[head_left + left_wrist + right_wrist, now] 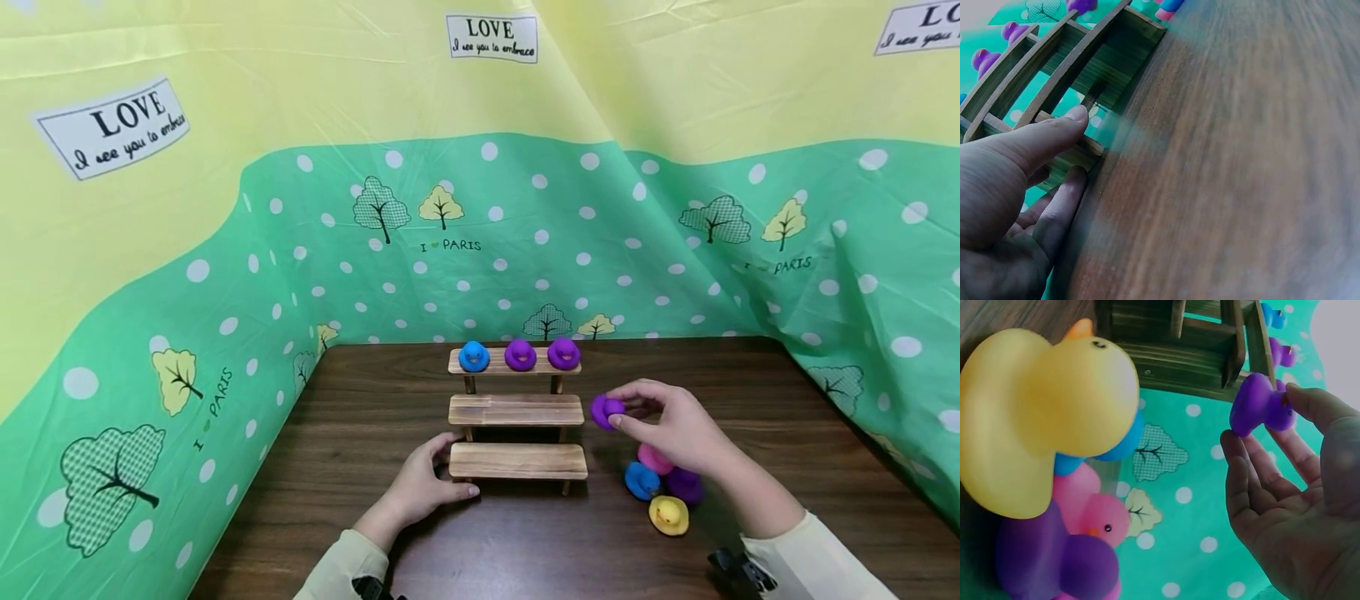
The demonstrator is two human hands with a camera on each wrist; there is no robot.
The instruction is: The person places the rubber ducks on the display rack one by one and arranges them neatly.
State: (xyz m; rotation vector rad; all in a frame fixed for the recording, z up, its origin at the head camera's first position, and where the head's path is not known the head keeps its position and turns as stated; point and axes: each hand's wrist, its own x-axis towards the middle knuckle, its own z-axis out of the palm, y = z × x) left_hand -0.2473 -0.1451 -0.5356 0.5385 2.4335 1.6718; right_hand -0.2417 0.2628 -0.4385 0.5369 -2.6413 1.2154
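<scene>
My right hand [678,429] pinches a purple toy duck [606,411] between thumb and fingertips, beside the right end of the middle step. The three-step wooden stand [517,461] has a blue duck [473,357] and two purple ducks [520,355] lined up on its top step. My left hand [423,487] holds the lower left end of the stand, thumb in front and fingers behind. In the left wrist view, the thumb [1054,134] lies against the stand's end. Under the right hand sit a pink duck [655,459], a blue duck [642,481], a purple duck [686,486] and a yellow duck [670,515].
A dark wooden table [517,550] carries everything. Green and yellow printed cloth [517,208] hangs along its back and both sides. The loose ducks are bunched to the right of the stand, below my right forearm.
</scene>
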